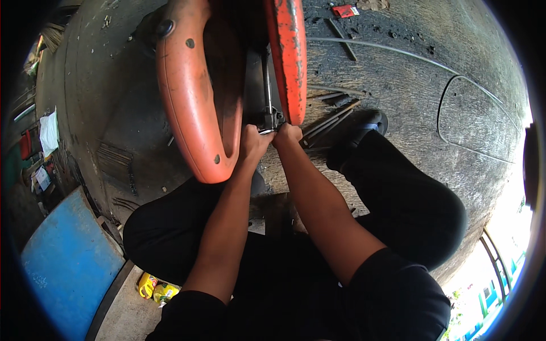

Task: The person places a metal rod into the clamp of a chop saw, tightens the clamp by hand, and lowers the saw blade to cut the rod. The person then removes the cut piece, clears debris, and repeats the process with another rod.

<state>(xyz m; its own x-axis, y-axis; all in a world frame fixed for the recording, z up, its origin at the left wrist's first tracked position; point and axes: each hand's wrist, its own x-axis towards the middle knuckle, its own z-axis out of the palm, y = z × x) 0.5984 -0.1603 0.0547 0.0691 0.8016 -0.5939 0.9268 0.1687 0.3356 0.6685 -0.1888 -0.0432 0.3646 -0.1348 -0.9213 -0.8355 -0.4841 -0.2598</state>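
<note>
A cut-off saw with a worn orange handle and a chipped red guard looms in front of me. Below and between them is its dark metal clamp, with a bright threaded-looking rod leading away from it. My left hand is closed at the near end of the clamp, beside the handle. Right against it, my right hand is closed too, just under the guard's lower end. A small shiny metal piece shows between the hands; its kind is too small to tell. The fingertips are mostly hidden.
Metal bars lie right of the saw near my shod foot. A long bent wire curves across the floor. A flat bar and red packet lie farther off. At left are a blue panel and yellow packages.
</note>
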